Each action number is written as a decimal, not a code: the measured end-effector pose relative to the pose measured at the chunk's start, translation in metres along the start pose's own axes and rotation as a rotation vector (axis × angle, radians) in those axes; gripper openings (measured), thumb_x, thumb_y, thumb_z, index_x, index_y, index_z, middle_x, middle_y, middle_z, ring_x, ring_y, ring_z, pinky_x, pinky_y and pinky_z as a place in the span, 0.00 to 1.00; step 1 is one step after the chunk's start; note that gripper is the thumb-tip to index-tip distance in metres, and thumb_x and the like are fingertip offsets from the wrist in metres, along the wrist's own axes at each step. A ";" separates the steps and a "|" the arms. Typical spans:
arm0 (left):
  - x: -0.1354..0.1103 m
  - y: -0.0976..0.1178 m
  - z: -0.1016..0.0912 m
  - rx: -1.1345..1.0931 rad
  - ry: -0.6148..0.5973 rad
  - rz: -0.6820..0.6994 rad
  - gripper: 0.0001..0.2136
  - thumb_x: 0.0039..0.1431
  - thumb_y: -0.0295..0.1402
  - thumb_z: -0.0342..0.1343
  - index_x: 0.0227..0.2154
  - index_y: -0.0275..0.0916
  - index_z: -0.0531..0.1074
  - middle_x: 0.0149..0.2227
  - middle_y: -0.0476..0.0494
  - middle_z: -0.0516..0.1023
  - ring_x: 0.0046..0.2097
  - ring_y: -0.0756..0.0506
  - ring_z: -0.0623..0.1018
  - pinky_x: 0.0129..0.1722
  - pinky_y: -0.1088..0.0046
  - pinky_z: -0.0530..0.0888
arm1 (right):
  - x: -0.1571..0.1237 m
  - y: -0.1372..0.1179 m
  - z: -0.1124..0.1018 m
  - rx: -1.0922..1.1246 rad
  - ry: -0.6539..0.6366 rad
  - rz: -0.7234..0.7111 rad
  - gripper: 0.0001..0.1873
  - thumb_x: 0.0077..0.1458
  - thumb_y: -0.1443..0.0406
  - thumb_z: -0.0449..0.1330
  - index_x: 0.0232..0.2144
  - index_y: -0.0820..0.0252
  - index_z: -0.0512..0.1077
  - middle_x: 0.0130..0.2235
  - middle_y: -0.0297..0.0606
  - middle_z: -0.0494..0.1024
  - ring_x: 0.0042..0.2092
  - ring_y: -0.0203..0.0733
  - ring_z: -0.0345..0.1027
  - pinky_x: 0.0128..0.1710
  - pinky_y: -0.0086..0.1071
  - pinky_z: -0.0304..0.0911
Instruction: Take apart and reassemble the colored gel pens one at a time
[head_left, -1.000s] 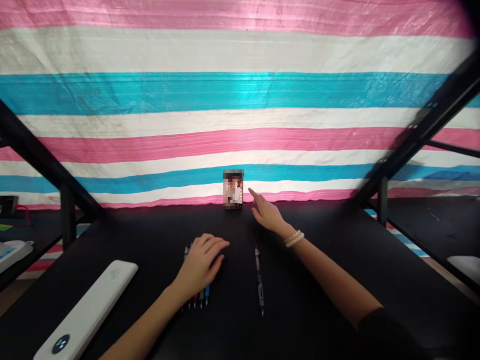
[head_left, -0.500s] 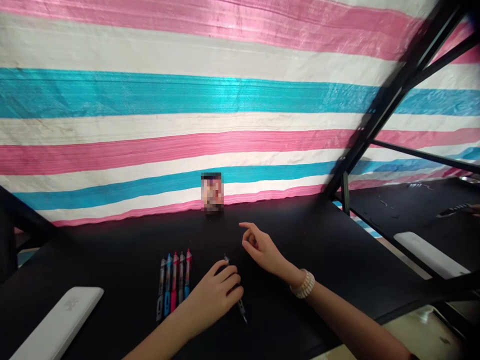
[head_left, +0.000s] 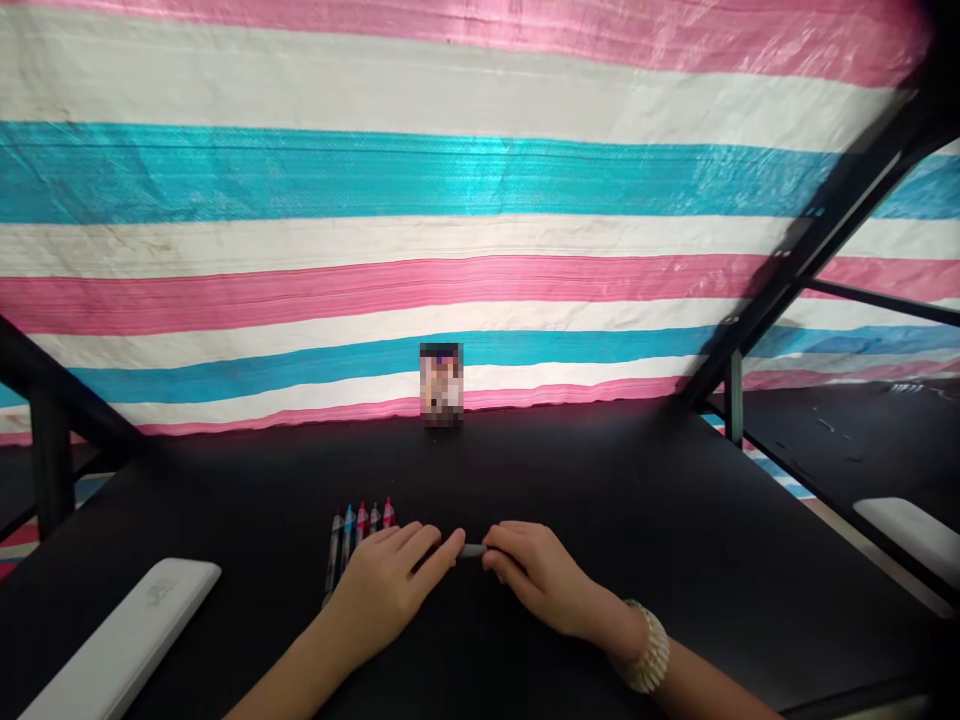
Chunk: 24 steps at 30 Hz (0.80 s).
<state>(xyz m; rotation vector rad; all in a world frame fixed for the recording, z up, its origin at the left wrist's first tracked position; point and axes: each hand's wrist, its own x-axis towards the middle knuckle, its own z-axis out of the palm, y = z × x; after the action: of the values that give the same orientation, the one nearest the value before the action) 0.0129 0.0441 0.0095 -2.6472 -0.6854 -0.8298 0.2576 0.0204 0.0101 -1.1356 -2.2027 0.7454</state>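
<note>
Between my two hands lies a grey pen (head_left: 472, 551), held sideways just above or on the black table; only a short middle stretch of it shows. My left hand (head_left: 397, 580) is closed around its left end. The fingertips of my right hand (head_left: 544, 575), which has a pale beaded bracelet on the wrist, pinch the other end. Beside and partly behind my left hand, several pens (head_left: 348, 535) stand side by side in a row, with dark, blue and red tips pointing away from me. Their lower parts are hidden by that hand.
A long white box-like object (head_left: 127, 640) rests on the table (head_left: 570, 470) at the left. A small blurred picture or box (head_left: 442, 385) stands at the back against the striped sheet (head_left: 300, 180). Black frame bars (head_left: 795, 290) rise at the right, with another table beyond.
The pen has turned from lying lengthwise to sideways. My right hand has come down from an extended-finger pose and closed on its right end. The camera view has shifted slightly left.
</note>
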 end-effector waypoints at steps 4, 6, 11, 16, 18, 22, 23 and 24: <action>0.004 0.004 0.000 -0.057 -0.139 -0.081 0.13 0.73 0.32 0.43 0.39 0.36 0.72 0.27 0.45 0.77 0.24 0.44 0.78 0.22 0.71 0.69 | -0.002 0.005 0.005 -0.012 0.030 -0.023 0.21 0.72 0.58 0.48 0.25 0.57 0.65 0.26 0.32 0.67 0.28 0.38 0.62 0.30 0.30 0.56; 0.006 0.008 -0.001 -0.090 -0.201 -0.129 0.16 0.73 0.31 0.39 0.33 0.38 0.70 0.24 0.47 0.75 0.22 0.45 0.77 0.19 0.70 0.66 | -0.003 0.006 0.009 -0.009 0.056 -0.038 0.23 0.72 0.56 0.45 0.26 0.57 0.65 0.25 0.33 0.67 0.28 0.39 0.62 0.29 0.30 0.56; 0.003 0.017 -0.004 -0.160 -0.284 -0.220 0.16 0.72 0.29 0.38 0.29 0.41 0.66 0.22 0.49 0.75 0.19 0.46 0.76 0.18 0.69 0.63 | -0.004 0.007 0.015 -0.026 0.126 -0.102 0.22 0.73 0.58 0.44 0.29 0.58 0.68 0.25 0.34 0.67 0.27 0.39 0.61 0.28 0.32 0.55; 0.001 0.016 -0.005 -0.281 -0.422 -0.341 0.15 0.72 0.30 0.40 0.31 0.40 0.69 0.25 0.48 0.78 0.25 0.44 0.79 0.24 0.70 0.67 | -0.006 0.008 0.012 -0.090 0.160 -0.209 0.13 0.71 0.67 0.48 0.38 0.60 0.72 0.26 0.36 0.71 0.28 0.41 0.61 0.28 0.32 0.56; 0.001 0.011 -0.006 -0.298 -0.341 -0.354 0.12 0.72 0.33 0.44 0.38 0.39 0.72 0.30 0.45 0.79 0.29 0.42 0.80 0.27 0.69 0.70 | -0.006 0.006 0.007 -0.033 0.184 -0.171 0.10 0.69 0.66 0.51 0.39 0.60 0.72 0.28 0.37 0.73 0.29 0.40 0.63 0.30 0.32 0.59; 0.002 0.003 -0.011 -0.396 -0.110 -0.449 0.09 0.69 0.34 0.51 0.47 0.39 0.73 0.35 0.43 0.80 0.33 0.43 0.81 0.34 0.71 0.73 | -0.004 0.002 -0.003 0.106 0.270 -0.013 0.13 0.69 0.64 0.52 0.32 0.59 0.70 0.27 0.34 0.70 0.28 0.38 0.63 0.29 0.31 0.59; 0.003 0.002 -0.013 -0.446 -0.080 -0.489 0.08 0.69 0.32 0.51 0.45 0.39 0.74 0.35 0.44 0.81 0.34 0.44 0.81 0.35 0.72 0.73 | -0.003 0.001 -0.004 0.130 0.279 0.019 0.14 0.69 0.63 0.51 0.30 0.59 0.70 0.26 0.33 0.69 0.27 0.37 0.62 0.28 0.30 0.58; 0.004 0.001 -0.014 -0.500 -0.065 -0.539 0.08 0.69 0.31 0.50 0.42 0.40 0.75 0.35 0.44 0.81 0.35 0.45 0.81 0.36 0.73 0.73 | -0.003 0.001 -0.004 0.146 0.282 0.042 0.15 0.69 0.63 0.52 0.30 0.59 0.70 0.25 0.32 0.68 0.26 0.37 0.61 0.27 0.30 0.58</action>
<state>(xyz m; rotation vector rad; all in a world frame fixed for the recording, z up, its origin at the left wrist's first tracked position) 0.0099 0.0387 0.0234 -2.9682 -1.4108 -1.1864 0.2621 0.0193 0.0113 -1.1410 -1.8661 0.7036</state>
